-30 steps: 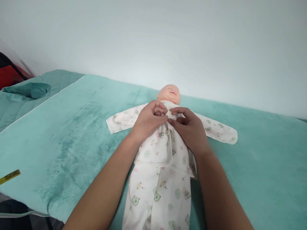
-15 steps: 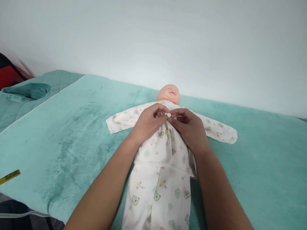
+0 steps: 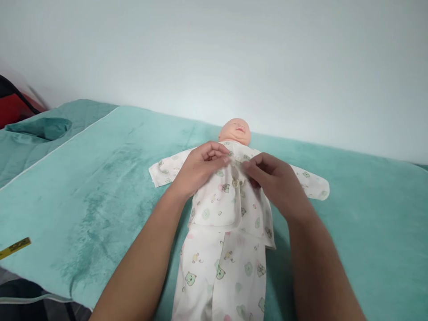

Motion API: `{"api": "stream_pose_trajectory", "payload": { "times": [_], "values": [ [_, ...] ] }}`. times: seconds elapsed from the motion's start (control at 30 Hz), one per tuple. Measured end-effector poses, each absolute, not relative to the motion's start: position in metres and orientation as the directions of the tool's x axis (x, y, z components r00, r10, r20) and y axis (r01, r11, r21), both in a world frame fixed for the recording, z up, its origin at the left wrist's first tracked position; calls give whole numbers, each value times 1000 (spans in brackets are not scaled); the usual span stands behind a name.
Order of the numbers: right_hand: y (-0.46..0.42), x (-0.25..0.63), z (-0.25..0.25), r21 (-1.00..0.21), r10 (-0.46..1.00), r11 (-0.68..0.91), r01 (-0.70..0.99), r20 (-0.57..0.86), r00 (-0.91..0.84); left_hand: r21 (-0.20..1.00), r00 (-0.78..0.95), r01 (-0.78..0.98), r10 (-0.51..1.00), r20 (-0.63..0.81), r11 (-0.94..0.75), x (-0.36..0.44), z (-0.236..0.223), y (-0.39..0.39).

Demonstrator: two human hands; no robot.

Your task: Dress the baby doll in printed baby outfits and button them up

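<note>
A baby doll (image 3: 236, 130) lies on its back on a teal towel (image 3: 100, 178), dressed in a white printed shirt (image 3: 220, 200) and matching trousers (image 3: 227, 276). My left hand (image 3: 200, 167) rests on the doll's chest at the shirt's left front, its fingers curled and pinching the fabric edge near the collar. My right hand (image 3: 274, 183) lies on the right front of the shirt, fingers bent and pressed together on the cloth beside the row of small buttons (image 3: 235, 183). The sleeves spread out to both sides.
A white wall runs behind the bed. At the far left lies a folded dark teal cloth (image 3: 40, 127) with a red and black object (image 3: 13, 107) behind it. A yellow tape strip (image 3: 15, 247) sits at the towel's near left edge.
Both hands have drawn apart from the top button. The left moved slightly up and left, the right moved right and down, and the shirt front now lies closed at the chest.
</note>
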State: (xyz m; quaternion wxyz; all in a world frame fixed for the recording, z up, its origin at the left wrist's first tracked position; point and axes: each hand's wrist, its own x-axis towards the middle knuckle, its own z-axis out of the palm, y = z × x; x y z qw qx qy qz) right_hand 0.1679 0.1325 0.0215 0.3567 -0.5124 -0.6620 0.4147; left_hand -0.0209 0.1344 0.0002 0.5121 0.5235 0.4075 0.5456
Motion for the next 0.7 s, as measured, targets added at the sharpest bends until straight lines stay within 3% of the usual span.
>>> {"api": "stream_pose_trajectory", "payload": {
  "times": [0.13, 0.33, 0.47, 0.57, 0.7],
  "values": [
    [118, 165, 36, -713, 945, 248, 656, 28, -326, 974, 137, -156, 973, 185, -163, -28, 5, 129],
    [116, 146, 29, -580, 985, 169, 797, 65, -162, 983, 284, -129, 945, 163, -131, -30, 6, 125],
    [123, 154, 30, -722, 982, 103, 685, -36, -186, 980, 320, -146, 931, 179, -138, -32, 6, 125],
    [129, 166, 29, -880, 962, 15, 475, -116, -245, 979, 325, -143, 927, 187, -147, -33, 5, 125],
    [135, 174, 23, -970, 951, -64, 235, -131, -282, 978, 343, -127, 918, 200, -165, -33, 5, 125]
  ]
}}
